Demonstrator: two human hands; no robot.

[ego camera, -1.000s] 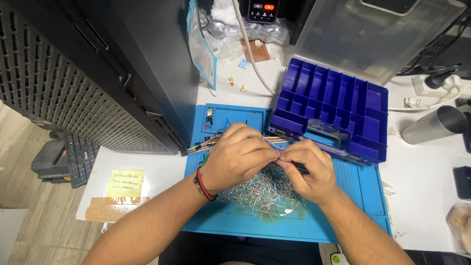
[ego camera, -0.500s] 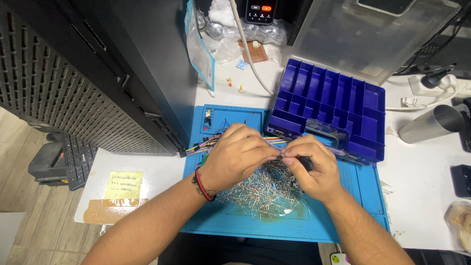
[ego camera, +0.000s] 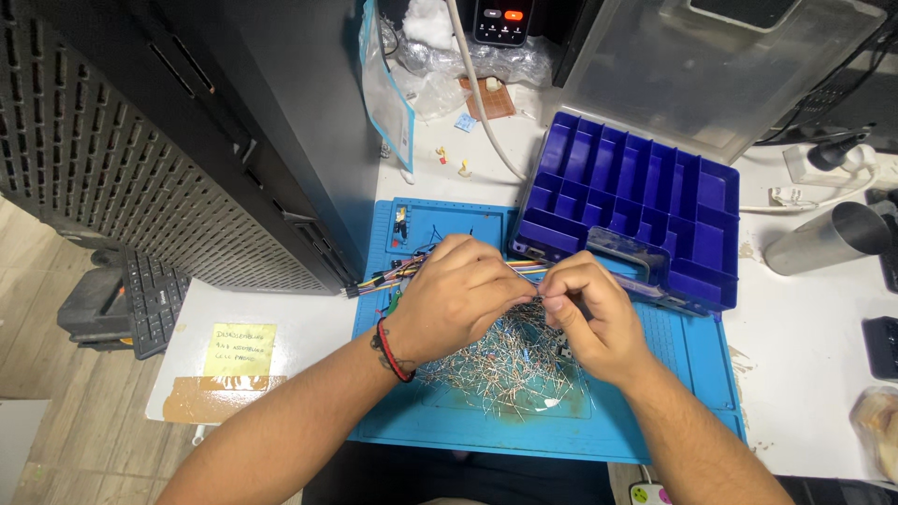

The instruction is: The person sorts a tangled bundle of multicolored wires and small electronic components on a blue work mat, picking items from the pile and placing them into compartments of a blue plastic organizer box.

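My left hand (ego camera: pixel 458 299) and my right hand (ego camera: pixel 594 313) meet fingertip to fingertip over a blue work mat (ego camera: pixel 673 374). Between the fingertips both hands pinch a small wire-legged component (ego camera: pixel 539 297), mostly hidden by the fingers. Under the hands lies a heap of several loose thin-legged components (ego camera: pixel 510 365). A bundle of coloured jumper wires (ego camera: pixel 379 279) runs out from under my left hand to the left. A red and black band sits on my left wrist.
A blue compartment box (ego camera: pixel 645 201) with a clear lid stands at the mat's back right. A black computer case (ego camera: pixel 215 140) fills the left. A yellow sticky note (ego camera: pixel 239 349), a metal cylinder (ego camera: pixel 823 238), a white cable (ego camera: pixel 482 103) and a phone (ego camera: pixel 500 21) lie around.
My right hand has shifted slightly up and left, closing in on my left hand's fingertips. The heap and the box stay where they were.
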